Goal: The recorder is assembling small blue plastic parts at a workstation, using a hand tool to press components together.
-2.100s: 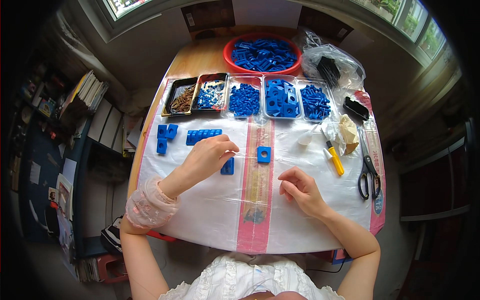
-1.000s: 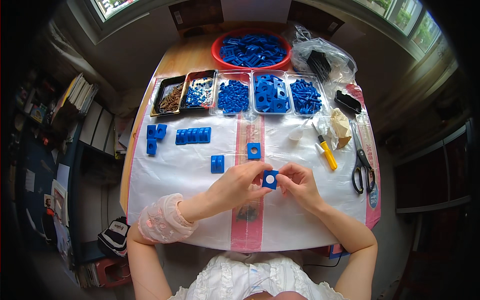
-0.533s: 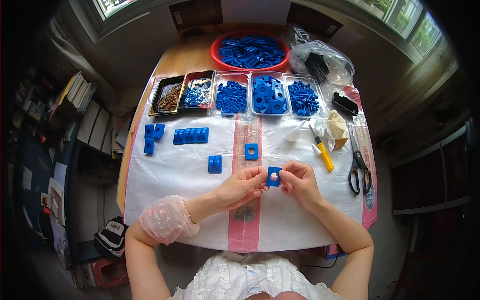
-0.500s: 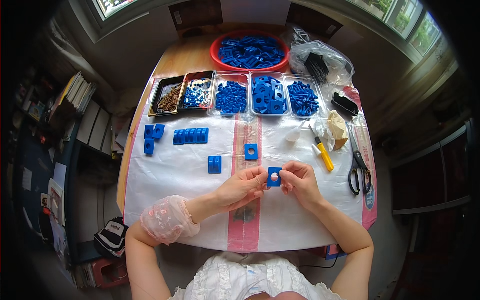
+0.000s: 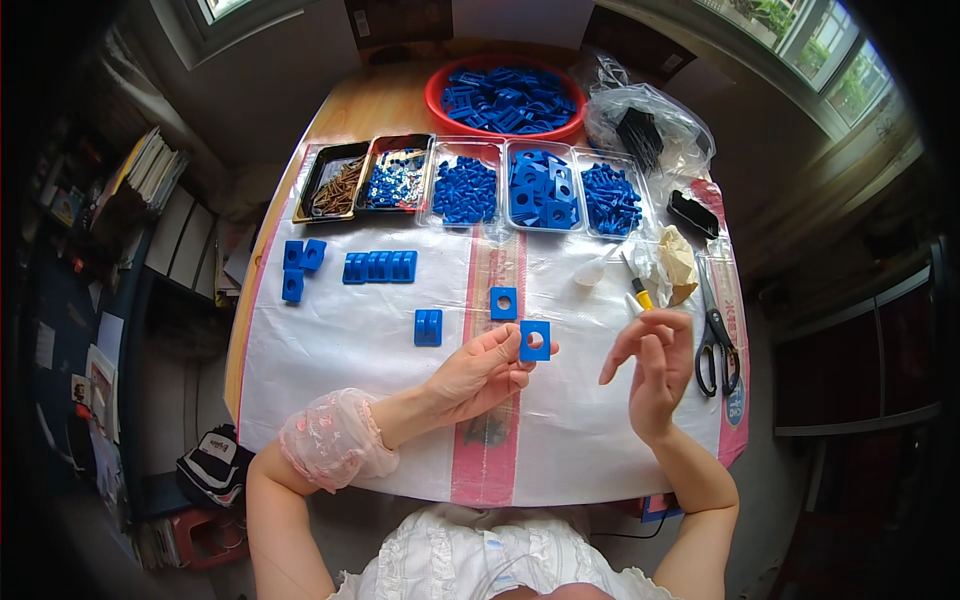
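Observation:
A blue square plate with a round hole (image 5: 544, 351) is pinched at its left edge between the thumb and fingers of my left hand (image 5: 476, 378), just above the cloth. My right hand (image 5: 660, 372) is raised to the right, apart from the plate, its fingers loosely bent and spread with nothing visible in them. Beyond its fingers, a screwdriver with a yellow handle (image 5: 642, 296) is partly hidden. Another blue holed plate (image 5: 495, 314) lies just past my left hand. Left of that sits a pair of rounded blue pieces (image 5: 428, 328).
Rounded blue blocks (image 5: 380, 267) stand in a row at left, near several loose blue blocks (image 5: 292, 286). Trays of screws (image 5: 338, 187) and small blue parts (image 5: 465, 190) line the back, before a red basin (image 5: 432, 110). Black scissors (image 5: 716, 345) lie at right.
My right hand has let go of the blue plate and moved right, toward the screwdriver. My left hand still holds the plate, now slightly farther left.

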Available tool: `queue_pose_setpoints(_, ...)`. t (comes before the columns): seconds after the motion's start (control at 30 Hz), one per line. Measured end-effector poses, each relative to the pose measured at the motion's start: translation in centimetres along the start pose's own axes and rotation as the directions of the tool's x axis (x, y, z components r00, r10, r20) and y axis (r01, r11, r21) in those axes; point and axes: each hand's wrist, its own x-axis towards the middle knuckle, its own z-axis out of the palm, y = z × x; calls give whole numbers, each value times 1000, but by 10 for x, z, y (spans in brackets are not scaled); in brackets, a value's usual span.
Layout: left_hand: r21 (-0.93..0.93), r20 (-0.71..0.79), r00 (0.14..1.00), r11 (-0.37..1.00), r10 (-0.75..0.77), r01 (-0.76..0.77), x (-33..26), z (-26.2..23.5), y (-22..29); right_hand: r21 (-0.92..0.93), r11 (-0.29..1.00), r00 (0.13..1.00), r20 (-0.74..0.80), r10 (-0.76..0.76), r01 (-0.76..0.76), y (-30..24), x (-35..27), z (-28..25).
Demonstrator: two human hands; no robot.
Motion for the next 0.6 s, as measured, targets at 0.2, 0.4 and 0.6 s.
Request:
queue_pose_setpoints(0.2, -43, -12, 999, 998, 45, -45, -10, -9, 1, 36, 911, 887, -247, -390, 410, -98, -1, 0)
queue_pose_setpoints(0.4, -38, 19, 1000, 999, 3, -2, 2, -7, -4, 655, 513, 647, 49, -761, 554, -164, -23, 3)
queue_pose_setpoints(0.6, -30, 10, 1000, 999, 17, -16, 0, -6, -2, 680, 667, 669, 346, -658, 304, -195, -39, 5)
